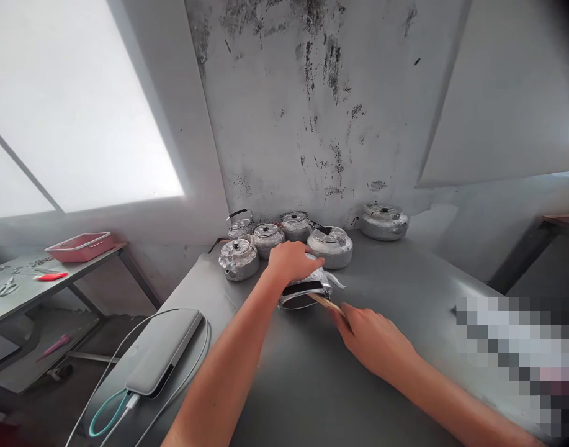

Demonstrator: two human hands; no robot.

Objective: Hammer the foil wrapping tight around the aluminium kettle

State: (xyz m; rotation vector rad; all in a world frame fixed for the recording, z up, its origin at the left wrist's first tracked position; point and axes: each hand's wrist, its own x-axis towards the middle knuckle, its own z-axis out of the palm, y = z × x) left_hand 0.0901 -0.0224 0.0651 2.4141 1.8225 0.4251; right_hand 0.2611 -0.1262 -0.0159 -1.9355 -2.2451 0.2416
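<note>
A silver metal kettle (pixel 328 279) lies tipped on the grey table, its round opening facing me and its curved spout pointing right. My left hand (pixel 293 264) grips the kettle's body from above, with the thumb reaching to the right. The kettle's black-gripped handle (pixel 303 288) crosses in front of the opening. In my right hand (pixel 375 338) is a thin wooden stick (pixel 328 303), held closed in the fingers. Its far end goes into the kettle's opening, so the tip is hidden.
Several other silver kettles (pixel 240 257) stand along the wall, one apart (pixel 384 221) at right. A grey power bank (pixel 165 351) with cables lies at left on the table (pixel 293 379). A side table holds a pink basket (pixel 82 247) and scissors (pixel 2 290).
</note>
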